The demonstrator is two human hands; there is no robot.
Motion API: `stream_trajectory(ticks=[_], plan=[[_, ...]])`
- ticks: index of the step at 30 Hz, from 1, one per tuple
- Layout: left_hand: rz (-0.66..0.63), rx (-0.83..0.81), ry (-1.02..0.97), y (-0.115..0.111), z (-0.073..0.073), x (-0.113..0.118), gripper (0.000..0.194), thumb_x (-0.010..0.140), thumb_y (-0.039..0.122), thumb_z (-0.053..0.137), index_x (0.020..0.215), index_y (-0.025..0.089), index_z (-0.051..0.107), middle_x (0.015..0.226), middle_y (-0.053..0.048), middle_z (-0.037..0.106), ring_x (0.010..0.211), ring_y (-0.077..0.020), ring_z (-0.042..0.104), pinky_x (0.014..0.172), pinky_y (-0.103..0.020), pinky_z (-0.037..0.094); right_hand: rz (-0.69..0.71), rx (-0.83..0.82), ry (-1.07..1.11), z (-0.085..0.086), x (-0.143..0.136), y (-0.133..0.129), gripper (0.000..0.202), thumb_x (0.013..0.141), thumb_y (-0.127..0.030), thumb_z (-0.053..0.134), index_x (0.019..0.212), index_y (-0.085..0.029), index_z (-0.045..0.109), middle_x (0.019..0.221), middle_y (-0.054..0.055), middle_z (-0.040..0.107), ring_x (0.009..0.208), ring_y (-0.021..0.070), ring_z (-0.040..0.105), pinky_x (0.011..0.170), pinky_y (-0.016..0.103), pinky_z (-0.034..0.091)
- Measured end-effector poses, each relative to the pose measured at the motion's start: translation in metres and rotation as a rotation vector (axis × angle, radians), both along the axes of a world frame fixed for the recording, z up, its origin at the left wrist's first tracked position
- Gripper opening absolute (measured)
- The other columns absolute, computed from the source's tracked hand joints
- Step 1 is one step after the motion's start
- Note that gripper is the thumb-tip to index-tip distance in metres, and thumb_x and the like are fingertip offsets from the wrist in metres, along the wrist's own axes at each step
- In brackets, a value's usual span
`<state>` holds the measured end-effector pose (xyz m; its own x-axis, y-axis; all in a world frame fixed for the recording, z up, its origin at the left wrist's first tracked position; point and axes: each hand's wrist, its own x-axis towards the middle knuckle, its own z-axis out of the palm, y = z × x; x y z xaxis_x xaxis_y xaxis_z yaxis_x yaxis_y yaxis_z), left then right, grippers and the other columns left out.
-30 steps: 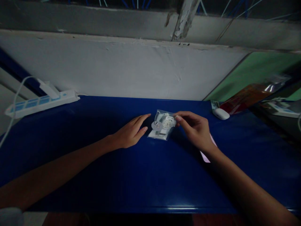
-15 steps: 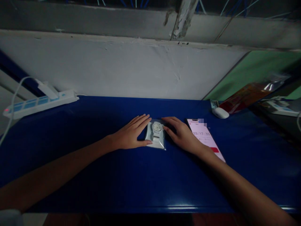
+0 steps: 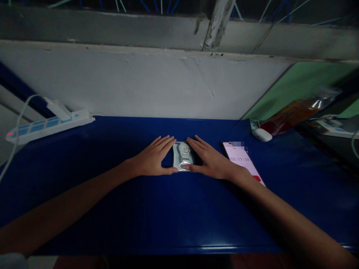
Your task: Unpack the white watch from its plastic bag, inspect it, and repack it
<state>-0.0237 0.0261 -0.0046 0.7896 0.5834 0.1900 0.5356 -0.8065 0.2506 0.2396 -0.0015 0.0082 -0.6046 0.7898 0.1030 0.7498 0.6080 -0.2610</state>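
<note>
A white watch [image 3: 184, 148] lies in a clear plastic bag [image 3: 177, 158] on the blue table [image 3: 157, 216]. My left hand [image 3: 154, 157] rests flat at the left side of the bag, its fingertips at the upper left corner and its thumb at the lower left corner. On the opposite side, my right hand [image 3: 210, 158] touches the bag's right edge, fingers at the top and thumb over the lower edge. Both hands have thumb and fingers spread apart, with the bag lying between them.
Right of my right hand lies a phone [image 3: 242, 158] showing a timer. Farther right are a white mouse-shaped object [image 3: 261, 135] and a bottle of reddish-orange liquid [image 3: 294, 114]. A white power strip [image 3: 50, 125] with a plugged-in charger sits at the left.
My right hand has spread its fingers and moved its thumb down onto the bag's lower edge. The bag has shifted slightly left and lies straighter.
</note>
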Motion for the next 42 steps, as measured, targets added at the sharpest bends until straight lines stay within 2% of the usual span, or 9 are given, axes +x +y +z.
stream_trajectory(ticks=[3,6,9,13,20,29,35,42], plan=[[-0.004,-0.003,0.014,0.0,0.0,-0.001,0.093,0.086,0.059,0.058,0.153,0.007,0.019,0.157,-0.026,0.026,0.148,-0.0361,0.023,0.119,-0.054,0.021,-0.022,0.011,0.002,0.003,-0.006,0.003,0.096,0.084,-0.067,0.058,0.155,-0.01,0.029,0.149,0.023,0.046,0.142,0.0416,0.034,0.111,0.061,0.037],[0.001,0.002,0.021,-0.001,0.0,-0.001,0.092,0.087,0.056,0.058,0.153,0.007,0.017,0.158,-0.026,0.023,0.149,-0.0357,0.021,0.119,-0.053,0.02,-0.038,-0.014,-0.001,0.006,-0.006,0.002,0.097,0.084,-0.069,0.057,0.154,-0.008,0.031,0.15,0.025,0.044,0.141,0.0414,0.037,0.111,0.061,0.037],[0.01,0.003,0.014,-0.002,0.0,0.0,0.09,0.086,0.054,0.059,0.152,0.007,0.02,0.159,-0.027,0.02,0.149,-0.0357,0.02,0.12,-0.053,0.02,-0.017,-0.085,0.019,0.006,0.004,0.002,0.103,0.084,-0.073,0.054,0.155,-0.005,0.025,0.156,0.026,0.033,0.144,0.0408,0.031,0.113,0.061,0.034],[0.013,0.005,0.001,-0.002,0.0,0.001,0.089,0.083,0.051,0.062,0.149,0.005,0.025,0.157,-0.027,0.024,0.149,-0.036,0.021,0.12,-0.054,0.019,0.005,-0.166,0.069,0.003,0.018,0.004,0.107,0.083,-0.072,0.056,0.158,-0.009,0.015,0.159,0.024,0.025,0.146,0.038,0.027,0.115,0.06,0.031],[0.005,0.008,-0.029,-0.001,-0.002,0.0,0.09,0.085,0.055,0.061,0.151,0.007,0.022,0.157,-0.025,0.028,0.148,-0.0352,0.025,0.12,-0.053,0.02,0.021,-0.132,0.058,-0.001,0.02,0.001,0.108,0.086,-0.065,0.058,0.159,-0.009,0.003,0.161,0.023,0.018,0.147,0.0376,0.025,0.116,0.057,0.031],[0.009,-0.028,-0.049,0.0,-0.004,-0.001,0.094,0.084,0.059,0.061,0.153,0.009,0.02,0.158,-0.024,0.027,0.149,-0.0356,0.021,0.12,-0.054,0.021,0.054,-0.129,0.025,-0.002,0.016,0.003,0.107,0.085,-0.069,0.056,0.158,-0.008,0.007,0.162,0.019,0.017,0.148,0.039,0.019,0.12,0.055,0.025],[0.018,-0.013,-0.041,0.0,-0.002,0.0,0.094,0.083,0.059,0.062,0.151,0.008,0.024,0.156,-0.025,0.03,0.148,-0.0357,0.022,0.12,-0.054,0.022,-0.023,-0.193,0.009,0.001,0.014,0.001,0.12,0.079,-0.074,0.058,0.156,0.001,0.007,0.16,0.026,0.014,0.147,0.0407,0.02,0.119,0.055,0.025],[0.009,-0.018,-0.058,0.0,-0.003,-0.001,0.093,0.083,0.06,0.062,0.151,0.008,0.025,0.156,-0.025,0.03,0.148,-0.0359,0.022,0.119,-0.055,0.023,0.0,-0.21,0.022,0.002,0.017,0.003,0.115,0.079,-0.073,0.059,0.157,-0.002,0.012,0.161,0.025,0.015,0.149,0.0378,0.017,0.12,0.053,0.022]])
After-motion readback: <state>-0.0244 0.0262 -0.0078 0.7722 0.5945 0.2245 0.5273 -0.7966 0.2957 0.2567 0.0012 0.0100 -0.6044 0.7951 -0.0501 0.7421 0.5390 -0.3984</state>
